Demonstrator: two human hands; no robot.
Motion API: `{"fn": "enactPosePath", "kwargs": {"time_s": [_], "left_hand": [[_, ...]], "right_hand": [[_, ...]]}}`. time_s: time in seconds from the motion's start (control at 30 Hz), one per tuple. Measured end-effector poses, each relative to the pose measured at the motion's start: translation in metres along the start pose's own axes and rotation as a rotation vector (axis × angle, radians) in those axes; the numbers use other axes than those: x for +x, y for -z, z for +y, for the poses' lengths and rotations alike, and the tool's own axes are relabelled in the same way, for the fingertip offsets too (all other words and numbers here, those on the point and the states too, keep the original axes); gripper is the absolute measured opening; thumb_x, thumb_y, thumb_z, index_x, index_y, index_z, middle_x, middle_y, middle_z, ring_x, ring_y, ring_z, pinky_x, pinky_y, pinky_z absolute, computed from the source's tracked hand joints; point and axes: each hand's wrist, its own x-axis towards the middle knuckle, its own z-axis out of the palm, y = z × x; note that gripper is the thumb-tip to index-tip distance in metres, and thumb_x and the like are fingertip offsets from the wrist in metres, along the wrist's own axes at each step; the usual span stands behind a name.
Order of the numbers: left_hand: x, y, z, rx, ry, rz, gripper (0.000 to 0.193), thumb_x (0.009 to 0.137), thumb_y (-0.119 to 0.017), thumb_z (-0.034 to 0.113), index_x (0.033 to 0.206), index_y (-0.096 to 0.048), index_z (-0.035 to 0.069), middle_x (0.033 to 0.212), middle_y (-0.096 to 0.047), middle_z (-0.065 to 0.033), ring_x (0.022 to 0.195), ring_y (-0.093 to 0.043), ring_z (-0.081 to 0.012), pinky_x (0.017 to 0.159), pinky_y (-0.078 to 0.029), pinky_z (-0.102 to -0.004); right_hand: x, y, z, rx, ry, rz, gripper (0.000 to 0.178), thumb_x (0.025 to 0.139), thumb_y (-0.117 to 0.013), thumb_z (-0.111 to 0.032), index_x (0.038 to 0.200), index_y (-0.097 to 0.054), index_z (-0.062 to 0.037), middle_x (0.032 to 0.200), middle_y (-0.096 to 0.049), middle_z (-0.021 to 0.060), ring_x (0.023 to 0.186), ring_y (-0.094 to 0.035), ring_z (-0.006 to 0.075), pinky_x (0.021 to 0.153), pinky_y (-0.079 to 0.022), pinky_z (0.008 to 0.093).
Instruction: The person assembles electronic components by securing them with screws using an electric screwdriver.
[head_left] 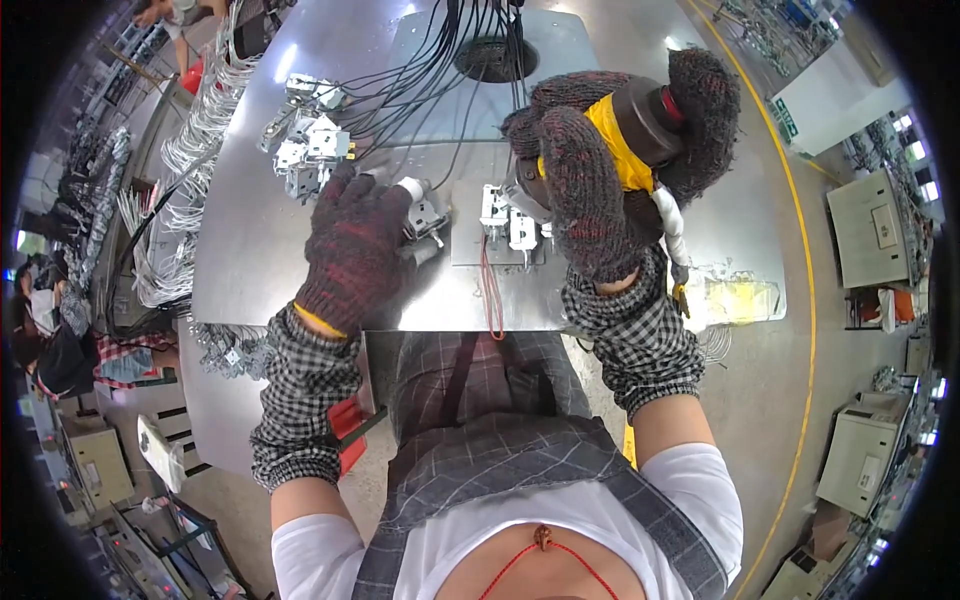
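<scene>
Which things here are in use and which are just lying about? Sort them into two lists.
In use:
- left hand on a small metal bracket part
- right hand gripping a yellow and black power screwdriver
- white terminal pieces on the small plate, with red wire

Lying about:
- heap of bracket parts
- black cables
- wire bundles along the table's left edge
- clear bag

A steel workbench (260,260) bears white wired parts (310,150) and black cables (420,80).

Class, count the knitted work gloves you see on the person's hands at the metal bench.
2. The left glove rests on a small metal part; the right glove grips a yellow-and-black power tool above the bench.
</scene>
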Motion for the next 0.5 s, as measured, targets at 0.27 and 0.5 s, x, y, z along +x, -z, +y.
{"fn": "enactPosePath", "kwargs": {"time_s": [0.27, 0.5], "left_hand": [[-0.014, -0.014, 0.039, -1.748, 0.637, 0.325, 0.054, 0.083, -0.062, 0.000, 0.135, -0.048, 0.004, 0.114, -0.060, -0.0108, 0.099, -0.060, -0.0179, 0.085, -0.051, -0.0309], [0.001, -0.035, 0.065, -1.568, 0.826, 0.535, 0.055, 0.083, -0.066, -0.001, 0.135, -0.050, 0.005, 0.112, -0.059, -0.0072, 0.091, -0.060, -0.0148, 0.074, -0.052, -0.0269]], "right_hand": [[0.020, -0.024, 0.031, 0.424, -0.020, 0.165, 0.056, 0.096, -0.060, -0.039, 0.135, -0.046, -0.0014, 0.132, -0.053, 0.0209, 0.120, -0.058, 0.0328, 0.102, -0.052, 0.0463], [0.000, 0.002, 0.046, 0.505, -0.073, -0.245, 0.054, 0.101, -0.044, 0.001, 0.152, -0.024, -0.0015, 0.157, -0.027, 0.0131, 0.144, -0.030, 0.0227, 0.121, -0.025, 0.0298]]}}
